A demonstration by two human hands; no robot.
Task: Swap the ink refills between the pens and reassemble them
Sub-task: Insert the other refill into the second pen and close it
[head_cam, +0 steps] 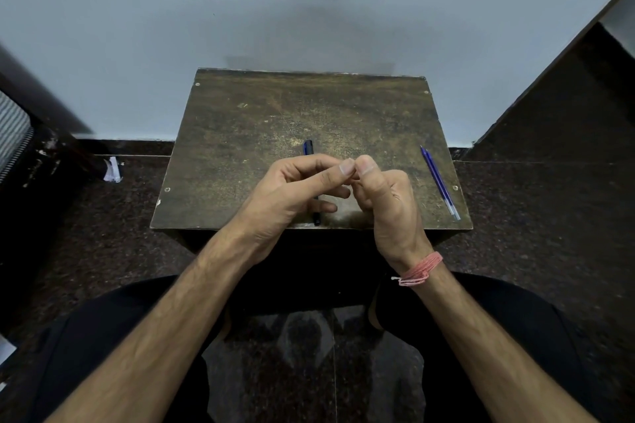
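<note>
Over the scuffed, square wooden table (240, 120), the left hand (292, 196) and right hand (385, 196) meet, fingers curled, thumbs pinching something too small to identify. A slim black pen (311, 161) lies on the table beneath the left hand. The thin blue refill (439, 182) lies near the table's right edge.

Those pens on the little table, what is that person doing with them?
A person is taking pens apart to swap their ink. Both hands, the left hand and the right hand, meet fingertip to fingertip over the small wooden table, working on something too small to see. A black pen lies under them, and a blue refill lies to the right.
</note>
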